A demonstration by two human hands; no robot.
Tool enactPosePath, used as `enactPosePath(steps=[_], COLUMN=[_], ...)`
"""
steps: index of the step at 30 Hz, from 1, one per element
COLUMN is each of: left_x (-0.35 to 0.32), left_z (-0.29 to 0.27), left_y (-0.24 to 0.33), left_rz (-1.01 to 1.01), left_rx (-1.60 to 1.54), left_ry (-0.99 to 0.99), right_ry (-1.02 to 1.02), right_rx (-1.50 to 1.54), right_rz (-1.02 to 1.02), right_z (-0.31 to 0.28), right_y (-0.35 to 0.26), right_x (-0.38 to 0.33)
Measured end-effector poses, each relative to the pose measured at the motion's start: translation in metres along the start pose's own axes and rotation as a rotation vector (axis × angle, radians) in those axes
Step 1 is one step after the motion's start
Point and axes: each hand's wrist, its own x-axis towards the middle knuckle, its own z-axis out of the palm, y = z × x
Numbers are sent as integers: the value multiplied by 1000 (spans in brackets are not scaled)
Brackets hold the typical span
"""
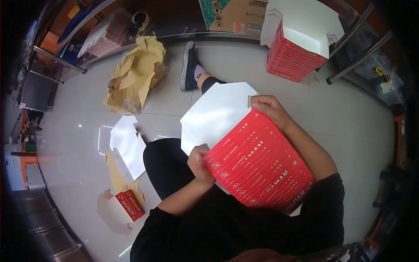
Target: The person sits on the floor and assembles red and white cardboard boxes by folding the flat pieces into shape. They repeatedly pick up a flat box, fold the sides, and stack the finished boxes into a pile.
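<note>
A long stack of nested red paper food boxes (262, 166) rests tilted against my lap and body, its white inner side (218, 113) turned away from me. My left hand (201, 165) is closed on the stack's left front edge. At the far right corner, by a small notch in the white flap, my right hand (271, 110) grips the same stack. The undersides of both hands' fingers are partly hidden by the card.
Beside my left knee lie a flat white card piece (127, 144) and a small red box (130, 206) with open flaps. Crumpled brown paper (139, 72) is further off. Another red box stack (294, 54) stands by the metal rack legs (349, 59), near a brown carton (242, 17).
</note>
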Motion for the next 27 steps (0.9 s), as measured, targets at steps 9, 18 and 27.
enactPosePath(steps=[9, 18, 27], left_x=[9, 14, 104], left_z=[-7, -3, -208], left_y=[-13, -30, -43], left_rz=[-55, 13, -467], left_rx=[47, -186, 1215], left_ry=[-30, -122, 268], right_ry=[-47, -893, -1164], right_rx=[-358, 240, 358], right_rz=[99, -452, -551], right_z=[-23, 149, 189], right_y=[-18, -166, -148], right_x=[1, -4, -16])
